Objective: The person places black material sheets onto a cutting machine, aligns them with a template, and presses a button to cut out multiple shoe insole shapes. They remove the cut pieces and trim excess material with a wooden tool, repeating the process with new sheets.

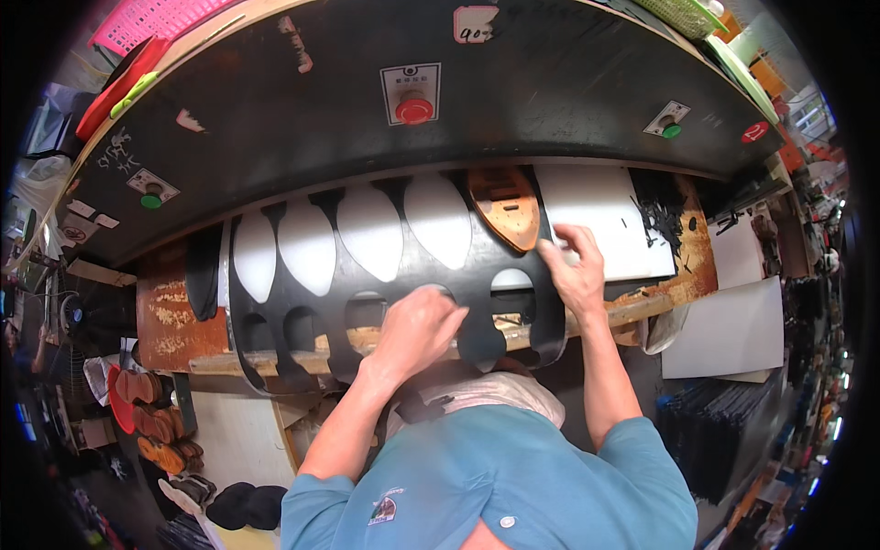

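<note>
A black sheet (321,266) with several pointed, sole-shaped cutouts lies over a white board (587,215) and hangs past the front edge of the bench. An orange-brown cutting die (510,211) with slots rests on the sheet's right part, its pointed end toward me. My left hand (422,325) is closed over the sheet's middle, near its front edge. It is slightly blurred, and what its curled fingers hold, if anything, is hidden. Beside the die's tip, at the sheet's right edge, my right hand (576,266) has thumb and fingers apart.
A dark machine beam (330,101) spans the far side, with a red push button (414,108) and green buttons (151,195) (671,129). Black scraps (662,206) lie at the right. White sheets (724,330) sit lower right; orange-brown sole-shaped pieces (156,422) are lower left.
</note>
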`<control>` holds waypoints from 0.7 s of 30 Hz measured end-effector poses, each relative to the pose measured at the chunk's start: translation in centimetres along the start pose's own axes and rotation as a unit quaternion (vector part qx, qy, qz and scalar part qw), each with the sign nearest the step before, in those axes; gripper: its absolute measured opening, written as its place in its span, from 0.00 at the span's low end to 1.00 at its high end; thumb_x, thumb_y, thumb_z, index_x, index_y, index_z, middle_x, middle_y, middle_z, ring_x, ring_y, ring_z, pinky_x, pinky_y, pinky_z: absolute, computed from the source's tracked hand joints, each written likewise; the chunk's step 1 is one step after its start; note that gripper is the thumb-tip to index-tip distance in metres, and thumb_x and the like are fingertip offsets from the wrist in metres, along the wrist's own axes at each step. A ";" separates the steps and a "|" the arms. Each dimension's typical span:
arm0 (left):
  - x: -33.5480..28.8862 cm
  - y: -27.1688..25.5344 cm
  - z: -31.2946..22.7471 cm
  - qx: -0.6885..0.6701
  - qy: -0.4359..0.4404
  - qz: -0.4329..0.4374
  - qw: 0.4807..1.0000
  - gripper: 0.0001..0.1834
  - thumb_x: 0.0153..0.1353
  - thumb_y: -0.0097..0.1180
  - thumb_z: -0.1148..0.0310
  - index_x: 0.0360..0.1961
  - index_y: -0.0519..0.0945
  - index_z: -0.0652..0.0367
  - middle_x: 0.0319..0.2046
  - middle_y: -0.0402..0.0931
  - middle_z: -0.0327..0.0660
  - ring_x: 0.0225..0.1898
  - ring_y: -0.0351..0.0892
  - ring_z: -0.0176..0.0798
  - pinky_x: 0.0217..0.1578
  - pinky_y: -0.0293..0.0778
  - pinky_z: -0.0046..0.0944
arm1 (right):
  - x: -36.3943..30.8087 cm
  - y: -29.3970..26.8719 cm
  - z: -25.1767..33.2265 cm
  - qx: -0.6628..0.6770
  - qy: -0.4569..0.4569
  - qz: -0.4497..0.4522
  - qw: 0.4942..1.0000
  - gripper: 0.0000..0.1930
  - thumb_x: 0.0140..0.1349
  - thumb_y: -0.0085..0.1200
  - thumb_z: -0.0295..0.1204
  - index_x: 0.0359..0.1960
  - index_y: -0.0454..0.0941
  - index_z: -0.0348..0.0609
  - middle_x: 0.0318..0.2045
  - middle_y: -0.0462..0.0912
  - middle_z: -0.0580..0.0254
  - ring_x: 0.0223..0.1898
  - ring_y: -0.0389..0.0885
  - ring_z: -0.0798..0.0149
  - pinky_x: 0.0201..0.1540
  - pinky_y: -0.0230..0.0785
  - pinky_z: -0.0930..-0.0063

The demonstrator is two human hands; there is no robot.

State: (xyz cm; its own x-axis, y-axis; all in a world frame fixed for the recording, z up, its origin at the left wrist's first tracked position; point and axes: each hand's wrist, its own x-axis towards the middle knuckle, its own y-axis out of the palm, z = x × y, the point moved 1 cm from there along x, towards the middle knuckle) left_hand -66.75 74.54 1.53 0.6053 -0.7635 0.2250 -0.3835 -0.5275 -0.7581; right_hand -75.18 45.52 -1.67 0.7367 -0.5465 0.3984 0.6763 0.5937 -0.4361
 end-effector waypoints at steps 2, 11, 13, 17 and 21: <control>2.3 0.0 0.5 -0.028 0.021 -0.048 0.998 0.08 0.65 0.66 0.72 0.42 0.86 0.66 0.42 0.85 0.52 0.48 0.84 0.59 0.52 0.80 0.53 | 1.2 2.8 1.7 -0.071 -0.022 0.069 0.995 0.39 0.59 0.74 0.40 0.67 0.74 0.30 0.66 0.75 0.39 0.62 0.77 0.46 0.69 0.69 0.58; 4.1 3.8 4.5 0.098 0.053 -0.063 0.992 0.27 0.69 0.63 0.68 0.64 0.78 0.74 0.70 0.72 0.61 0.76 0.65 0.64 0.76 0.61 0.58 | -0.8 6.9 3.5 -0.219 -0.043 0.193 0.955 0.49 0.47 0.74 0.44 0.72 0.73 0.35 0.75 0.62 0.30 0.69 0.67 0.33 0.74 0.64 0.49; 3.1 3.6 5.5 0.084 0.058 -0.079 0.992 0.27 0.68 0.63 0.68 0.64 0.78 0.74 0.70 0.72 0.61 0.76 0.65 0.64 0.76 0.61 0.58 | -0.8 6.5 3.3 -0.175 -0.061 0.213 0.959 0.48 0.46 0.74 0.44 0.72 0.75 0.37 0.74 0.63 0.31 0.69 0.67 0.34 0.75 0.64 0.50; 2.1 3.5 6.3 0.081 0.061 -0.067 0.993 0.29 0.66 0.66 0.67 0.64 0.78 0.75 0.70 0.72 0.63 0.75 0.66 0.65 0.75 0.62 0.59 | 1.6 3.0 2.9 0.084 0.093 0.270 0.955 0.49 0.45 0.76 0.39 0.73 0.74 0.36 0.74 0.69 0.40 0.71 0.74 0.49 0.75 0.63 0.60; 2.3 3.0 4.3 0.004 0.037 -0.056 0.998 0.36 0.66 0.69 0.61 0.68 0.73 0.75 0.71 0.70 0.65 0.75 0.65 0.67 0.76 0.62 0.60 | 1.5 0.8 4.2 0.172 0.131 0.272 0.938 0.47 0.50 0.73 0.35 0.74 0.71 0.30 0.69 0.76 0.45 0.66 0.78 0.55 0.72 0.65 0.63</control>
State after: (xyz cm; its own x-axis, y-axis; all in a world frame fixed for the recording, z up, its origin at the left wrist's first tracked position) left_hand -63.53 72.79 -2.83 0.5911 -0.7251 0.3533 -0.3104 -0.6088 -0.7301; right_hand -73.53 47.63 1.96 0.9777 -0.2065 -0.0391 0.1937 0.9575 -0.2135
